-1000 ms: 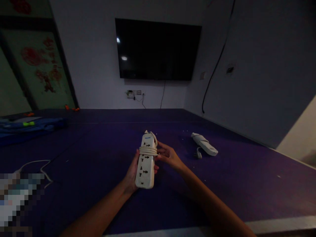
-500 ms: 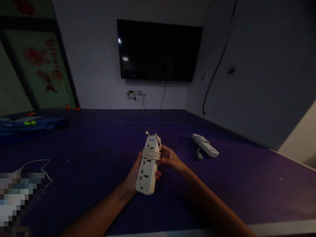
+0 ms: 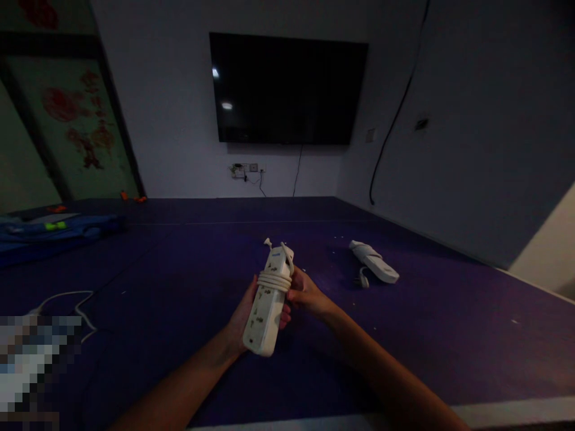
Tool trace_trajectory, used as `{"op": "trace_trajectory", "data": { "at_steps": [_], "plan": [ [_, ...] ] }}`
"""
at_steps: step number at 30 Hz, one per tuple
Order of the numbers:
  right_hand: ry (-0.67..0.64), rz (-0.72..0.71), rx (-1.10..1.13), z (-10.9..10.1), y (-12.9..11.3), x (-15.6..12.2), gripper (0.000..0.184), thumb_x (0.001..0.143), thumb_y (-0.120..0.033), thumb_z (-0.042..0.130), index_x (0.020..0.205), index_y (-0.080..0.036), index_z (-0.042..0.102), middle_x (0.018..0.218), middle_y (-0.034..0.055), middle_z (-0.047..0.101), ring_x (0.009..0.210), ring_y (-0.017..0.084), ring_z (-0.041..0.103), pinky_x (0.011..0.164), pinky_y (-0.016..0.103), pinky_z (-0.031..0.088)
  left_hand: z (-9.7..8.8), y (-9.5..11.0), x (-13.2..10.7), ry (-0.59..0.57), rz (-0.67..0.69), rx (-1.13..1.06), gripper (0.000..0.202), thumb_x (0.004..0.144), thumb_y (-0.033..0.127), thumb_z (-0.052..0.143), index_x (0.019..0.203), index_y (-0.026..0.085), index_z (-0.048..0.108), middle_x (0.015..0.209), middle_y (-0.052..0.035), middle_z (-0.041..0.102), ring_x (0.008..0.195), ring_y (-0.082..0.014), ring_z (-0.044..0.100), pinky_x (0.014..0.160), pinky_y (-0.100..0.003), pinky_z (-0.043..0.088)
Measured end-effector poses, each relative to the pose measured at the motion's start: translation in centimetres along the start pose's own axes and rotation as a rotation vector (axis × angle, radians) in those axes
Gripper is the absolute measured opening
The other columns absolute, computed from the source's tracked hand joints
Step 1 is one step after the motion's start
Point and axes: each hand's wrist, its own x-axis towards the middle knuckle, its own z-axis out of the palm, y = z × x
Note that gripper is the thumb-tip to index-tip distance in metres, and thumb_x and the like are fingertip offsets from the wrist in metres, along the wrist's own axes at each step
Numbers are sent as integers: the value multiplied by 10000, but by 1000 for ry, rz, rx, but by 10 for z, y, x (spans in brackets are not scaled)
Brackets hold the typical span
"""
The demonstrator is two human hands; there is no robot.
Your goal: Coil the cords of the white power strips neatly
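A white power strip [image 3: 269, 302] with its cord wound round its upper half is held upright above the purple floor mat [image 3: 179, 287]. My left hand [image 3: 242, 320] grips the strip from behind along its lower half. My right hand [image 3: 305, 293] is closed on the strip's right side at the wound cord. The strip leans a little to the right at the top.
A second white power strip [image 3: 374, 263] with its cord lies on the mat to the right. A loose white cable [image 3: 67, 299] lies at the left. A blue bundle [image 3: 54, 230] sits at the far left. A dark television [image 3: 287, 90] hangs on the wall ahead.
The power strip has tilted further, its top leaning right and its face turning away. My right hand has closed more tightly against the wound cord.
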Motion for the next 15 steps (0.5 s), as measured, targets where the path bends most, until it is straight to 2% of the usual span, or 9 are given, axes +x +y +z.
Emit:
{"op": "trace_trajectory", "data": {
  "at_steps": [5, 8, 10, 13, 15],
  "plan": [
    [58, -49, -29, 3, -3, 0, 557, 522, -380, 810, 959, -184, 527, 727, -19, 567, 488, 52, 459, 340, 132, 285, 3, -1, 0, -10, -32, 6, 662, 808, 652, 337, 788, 72, 656, 629, -126, 671, 501, -177, 629, 495, -264, 478],
    [97, -61, -13, 6, -5, 0, 557, 522, -363, 814, 974, -185, 542, 742, -3, 597, 548, 84, 529, 416, 162, 388, 5, -4, 2, -12, -19, 58, 698, 798, 679, 299, 793, 80, 657, 645, -126, 671, 511, -198, 639, 479, -280, 485],
    [119, -70, -8, 7, -5, 1, 593, 517, -352, 818, 1017, -189, 546, 768, 8, 624, 633, 120, 587, 523, 208, 469, 4, -8, 5, 41, 15, 132, 753, 770, 721, 277, 762, 70, 655, 610, -125, 655, 482, -208, 630, 447, -287, 475],
    [177, -109, -13, 7, -5, 2, 723, 500, -299, 831, 1141, -196, 513, 842, 16, 657, 724, 150, 632, 650, 269, 519, 1, -15, 10, 193, 178, 251, 732, 714, 750, 364, 808, 85, 657, 579, -94, 641, 442, -195, 606, 428, -278, 457],
    [229, -128, -19, 7, -5, 2, 846, 495, -247, 835, 1247, -206, 449, 904, 25, 668, 751, 160, 646, 697, 301, 534, 0, -17, 11, 265, 345, 306, 663, 696, 713, 464, 921, 119, 653, 669, -89, 675, 506, -194, 626, 477, -277, 469]
  ]
}}
